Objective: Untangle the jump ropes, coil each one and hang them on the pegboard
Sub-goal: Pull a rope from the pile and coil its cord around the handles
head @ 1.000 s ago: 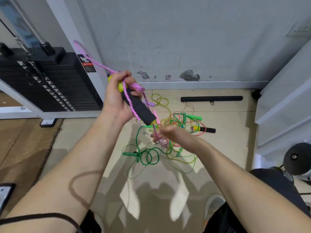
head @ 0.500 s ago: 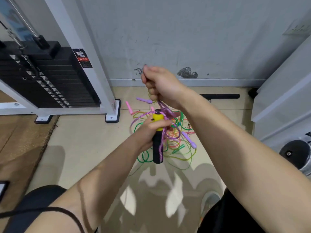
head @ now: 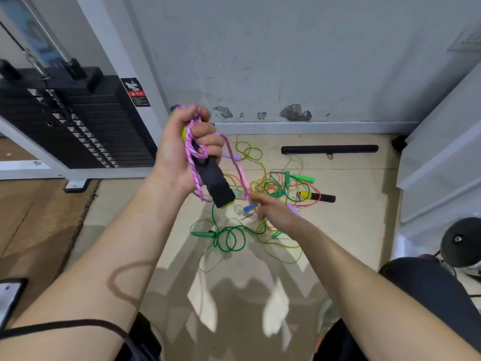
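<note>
Rope tangle [head: 231, 239]: loose heap on the floor [head: 145, 212].
Left hand [head: 179, 155]: above the tangle, fingers wrapped tight round a black foam handle [head: 217, 185] and loops of pink braided rope [head: 192, 162].
Right hand [head: 274, 211]: just over the tangle, fingers curled, pinching the pink rope's trailing strand.

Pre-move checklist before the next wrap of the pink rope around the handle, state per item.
1. Left hand grips the black handle: ok.
2. Pink rope loops held under the left fingers: ok.
3. Right hand pinches the rope's running part: ok.
4. Rope free of the pile of ropes: cannot tell, hidden behind the right hand.
5. Second black handle lifted: not ok, lies among the pile.
6. Pegboard in view: not ok.
</note>
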{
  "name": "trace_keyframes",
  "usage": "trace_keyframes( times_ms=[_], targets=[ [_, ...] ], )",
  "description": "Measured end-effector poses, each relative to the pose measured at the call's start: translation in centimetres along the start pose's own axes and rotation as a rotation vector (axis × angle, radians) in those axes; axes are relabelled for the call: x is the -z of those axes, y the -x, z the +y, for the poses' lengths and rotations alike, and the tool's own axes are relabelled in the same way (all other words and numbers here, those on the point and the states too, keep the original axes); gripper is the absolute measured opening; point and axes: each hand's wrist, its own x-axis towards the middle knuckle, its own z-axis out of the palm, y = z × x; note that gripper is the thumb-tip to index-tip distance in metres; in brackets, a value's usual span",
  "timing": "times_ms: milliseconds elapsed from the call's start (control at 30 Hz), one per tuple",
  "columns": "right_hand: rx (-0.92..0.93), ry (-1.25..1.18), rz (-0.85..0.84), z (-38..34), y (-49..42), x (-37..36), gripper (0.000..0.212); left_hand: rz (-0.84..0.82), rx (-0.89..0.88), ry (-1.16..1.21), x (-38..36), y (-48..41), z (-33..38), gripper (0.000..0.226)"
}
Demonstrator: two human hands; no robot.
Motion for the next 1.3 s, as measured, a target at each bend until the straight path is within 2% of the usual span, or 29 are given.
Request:
trace_keyframes(
  times_ms=[100, 167, 267, 333, 367, 433, 500, 533, 600, 633, 733, 767, 833, 933, 1000, 1033, 1067, 1100, 1133, 1167, 1233, 1300],
  targets=[
    [-0.051, 0.321, 0.065, 1.5, -1.4, -1.7, 0.068, -0.204, 0.092, 0.124, 0.0, 1.1, 2.8, 0.010],
    [-0.052, 0.423, 0.081, 1.9, -2.5, -3.0, 0.075, -0.326, 0.155, 0.177, -0.1, 1.9, 4.3, 0.009],
    [-0.059, 0.406, 0.088, 2.4, -4.3, -4.7, 0.058, -0.411, 0.184, 0.162, 0.3, 3.1, 6.1, 0.012],
    [-0.069, 0.357, 0.052, 2.4, -4.6, -5.2, 0.037, -0.422, 0.181, 0.135, 0.8, 3.9, 6.9, 0.013],
    [-0.060, 0.352, 0.037, 2.2, -4.6, -5.4, 0.033, -0.371, 0.143, 0.074, 1.1, 4.2, 7.1, 0.011],
    [-0.043, 0.316, 0.066, 1.7, -4.4, -5.5, 0.039, -0.110, -0.044, -0.203, 2.3, 4.2, 6.6, 0.011],
    [-0.036, 0.182, 0.148, 0.1, -3.9, -5.4, 0.041, 0.194, -0.236, -0.659, 4.2, 3.3, 4.5, 0.018],
    [-0.024, 0.102, 0.180, -1.1, -3.6, -5.2, 0.043, 0.279, -0.276, -0.886, 5.3, 2.7, 3.1, 0.017],
    [0.012, -0.044, 0.211, -4.0, -2.8, -4.8, 0.046, 0.358, -0.210, -1.195, 8.0, 1.7, -0.2, 0.006],
    [0.038, -0.088, 0.213, -5.5, -2.4, -4.5, 0.048, 0.359, -0.139, -1.231, 9.3, 1.4, -1.8, 0.013],
    [0.147, -0.142, 0.154, -9.4, -0.8, -4.0, 0.054, 0.274, -0.008, -1.029, 10.9, 0.9, -5.1, 0.034],
    [0.177, -0.182, 0.123, -10.6, -0.3, -4.0, 0.049, 0.237, 0.014, -0.942, 10.8, 0.7, -6.0, 0.037],
    [0.241, -0.293, 0.085, -12.7, 0.7, -3.8, 0.034, 0.187, 0.037, -0.877, 9.8, 0.2, -7.5, 0.034],
    [0.331, -0.537, 0.067, -14.9, 1.5, -2.2, 0.041, 0.204, -0.026, -0.906, 8.2, -0.8, -8.2, 0.011],
    [0.292, -0.752, 0.029, -15.5, 1.9, -0.4, 0.035, 0.281, -0.059, -0.813, 7.3, -1.4, -7.5, 0.020],
    [0.267, -0.798, 0.063, -15.3, 1.9, 0.5, 0.027, 0.302, -0.061, -0.711, 6.7, -1.5, -6.8, 0.024],
    [0.251, -0.779, 0.140, -14.5, 1.7, 1.4, 0.019, 0.283, -0.065, -0.612, 5.7, -1.5, -6.1, 0.028],
    [0.244, -0.692, 0.220, -13.2, 1.4, 2.1, 0.020, 0.240, -0.062, -0.531, 4.7, -1.5, -5.4, 0.030],
    [0.234, -0.540, 0.285, -11.7, 1.2, 2.5, 0.030, 0.195, -0.045, -0.458, 3.6, -1.4, -4.8, 0.030],
    [0.223, -0.371, 0.278, -10.1, 1.1, 2.7, 0.040, 0.154, -0.022, -0.391, 2.4, -1.2, -4.1, 0.030],
    [0.191, -0.095, 0.081, -7.5, 0.9, 2.0, 0.044, 0.078, 0.016, -0.253, 0.4, -0.9, -3.1, 0.030],
    [0.204, 0.090, -0.045, -5.6, 0.4, 1.1, 0.024, -0.002, 0.013, -0.155, -1.1, -0.8, -2.3, 0.026]
  ],
)
